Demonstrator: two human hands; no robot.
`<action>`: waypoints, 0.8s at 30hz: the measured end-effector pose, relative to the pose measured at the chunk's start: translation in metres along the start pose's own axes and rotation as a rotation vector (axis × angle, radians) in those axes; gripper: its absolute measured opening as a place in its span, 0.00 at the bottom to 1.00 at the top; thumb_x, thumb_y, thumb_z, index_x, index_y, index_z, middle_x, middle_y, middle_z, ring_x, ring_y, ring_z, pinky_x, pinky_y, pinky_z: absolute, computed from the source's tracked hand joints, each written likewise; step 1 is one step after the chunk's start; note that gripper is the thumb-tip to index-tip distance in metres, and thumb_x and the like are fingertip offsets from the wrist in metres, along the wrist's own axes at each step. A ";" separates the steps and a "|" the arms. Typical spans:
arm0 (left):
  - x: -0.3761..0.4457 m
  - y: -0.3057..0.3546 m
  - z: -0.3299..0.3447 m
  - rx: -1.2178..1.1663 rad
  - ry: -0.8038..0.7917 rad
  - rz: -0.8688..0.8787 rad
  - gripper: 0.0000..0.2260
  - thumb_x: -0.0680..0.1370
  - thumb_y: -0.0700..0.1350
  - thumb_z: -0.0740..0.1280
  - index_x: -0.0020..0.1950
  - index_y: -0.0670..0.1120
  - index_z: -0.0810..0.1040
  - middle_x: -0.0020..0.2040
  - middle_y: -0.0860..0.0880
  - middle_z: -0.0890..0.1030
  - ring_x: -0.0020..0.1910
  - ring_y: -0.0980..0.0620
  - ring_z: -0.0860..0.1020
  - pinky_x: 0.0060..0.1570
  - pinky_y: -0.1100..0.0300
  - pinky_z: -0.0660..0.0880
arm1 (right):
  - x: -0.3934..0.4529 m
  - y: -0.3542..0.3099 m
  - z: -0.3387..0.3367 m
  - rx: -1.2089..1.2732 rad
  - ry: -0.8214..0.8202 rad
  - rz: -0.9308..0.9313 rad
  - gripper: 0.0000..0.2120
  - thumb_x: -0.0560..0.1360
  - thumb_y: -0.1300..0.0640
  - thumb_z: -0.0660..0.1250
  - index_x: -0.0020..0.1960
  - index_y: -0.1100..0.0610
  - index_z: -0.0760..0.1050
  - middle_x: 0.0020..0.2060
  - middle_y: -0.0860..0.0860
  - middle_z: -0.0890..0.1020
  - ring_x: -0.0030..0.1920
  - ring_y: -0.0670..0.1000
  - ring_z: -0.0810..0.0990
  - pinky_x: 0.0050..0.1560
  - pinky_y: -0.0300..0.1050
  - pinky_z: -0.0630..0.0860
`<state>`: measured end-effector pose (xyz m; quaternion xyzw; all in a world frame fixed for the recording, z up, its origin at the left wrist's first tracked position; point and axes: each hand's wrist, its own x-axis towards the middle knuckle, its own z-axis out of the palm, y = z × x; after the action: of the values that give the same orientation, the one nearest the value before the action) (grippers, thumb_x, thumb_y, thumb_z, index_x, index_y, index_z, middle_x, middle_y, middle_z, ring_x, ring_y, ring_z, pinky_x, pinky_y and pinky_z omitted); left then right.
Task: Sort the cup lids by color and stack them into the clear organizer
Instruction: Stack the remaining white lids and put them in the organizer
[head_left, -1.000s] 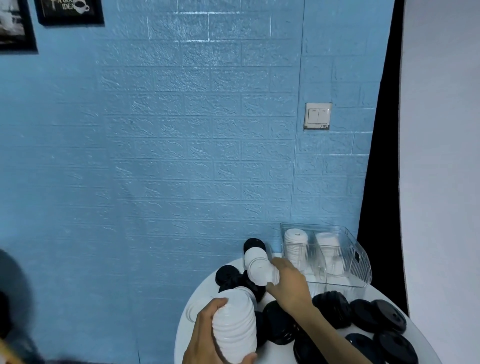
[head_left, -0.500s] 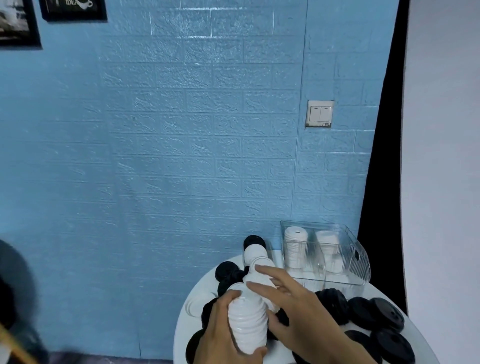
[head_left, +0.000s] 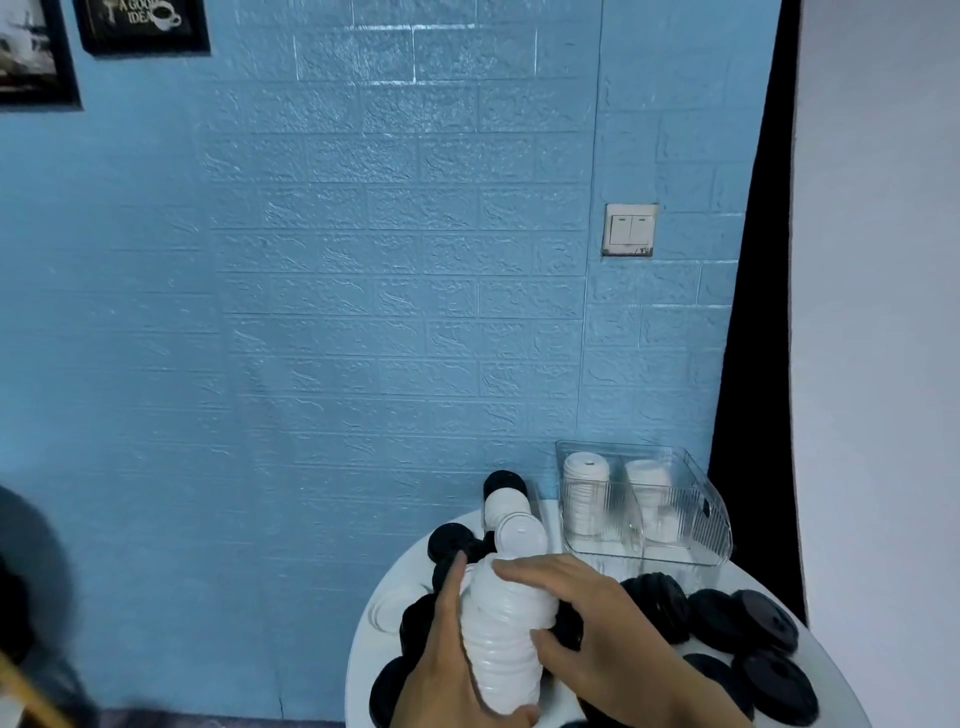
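A tall stack of white lids (head_left: 503, 639) stands tilted over the round white table (head_left: 826, 654). My left hand (head_left: 441, 670) grips its left side and bottom. My right hand (head_left: 597, 629) presses on its top and right side. Two loose white lids (head_left: 519, 530) lie just behind the stack. The clear organizer (head_left: 711, 525) sits at the back right with two short stacks of white lids (head_left: 586, 499) in its compartments. Black lids (head_left: 737, 618) lie scattered on the table, right and left of my hands.
The blue brick wall stands right behind the table, with a light switch (head_left: 629, 229) above the organizer. A single white lid (head_left: 389, 608) lies flat at the table's left edge. A black curtain edge (head_left: 748, 364) hangs on the right.
My right hand brought a few white lids from behind onto the top of the stack in my left hand, and now both hands hold that stack.
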<state>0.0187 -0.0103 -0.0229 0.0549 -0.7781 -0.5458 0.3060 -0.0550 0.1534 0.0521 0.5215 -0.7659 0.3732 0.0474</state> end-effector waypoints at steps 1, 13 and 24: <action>0.000 0.002 0.001 -0.019 0.005 0.013 0.45 0.54 0.81 0.70 0.68 0.82 0.55 0.62 0.85 0.63 0.67 0.70 0.71 0.59 0.80 0.62 | 0.000 -0.002 -0.002 -0.005 -0.014 -0.004 0.29 0.72 0.61 0.66 0.71 0.40 0.73 0.66 0.30 0.74 0.71 0.37 0.70 0.71 0.33 0.65; -0.027 0.041 0.007 0.272 0.042 0.008 0.47 0.55 0.61 0.75 0.66 0.76 0.50 0.58 0.75 0.73 0.53 0.77 0.73 0.43 0.76 0.72 | -0.011 0.000 0.001 0.230 0.152 0.099 0.26 0.70 0.42 0.77 0.67 0.39 0.76 0.71 0.35 0.71 0.73 0.40 0.69 0.71 0.40 0.69; -0.021 0.050 0.018 0.334 -0.025 0.013 0.46 0.52 0.60 0.76 0.59 0.75 0.50 0.51 0.66 0.79 0.43 0.63 0.81 0.41 0.69 0.77 | -0.026 0.005 -0.009 0.758 0.041 0.413 0.25 0.74 0.42 0.72 0.70 0.36 0.72 0.65 0.41 0.81 0.65 0.45 0.79 0.68 0.52 0.76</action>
<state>0.0381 0.0333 0.0084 0.0930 -0.8623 -0.4072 0.2864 -0.0497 0.1799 0.0438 0.3302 -0.6619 0.6400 -0.2080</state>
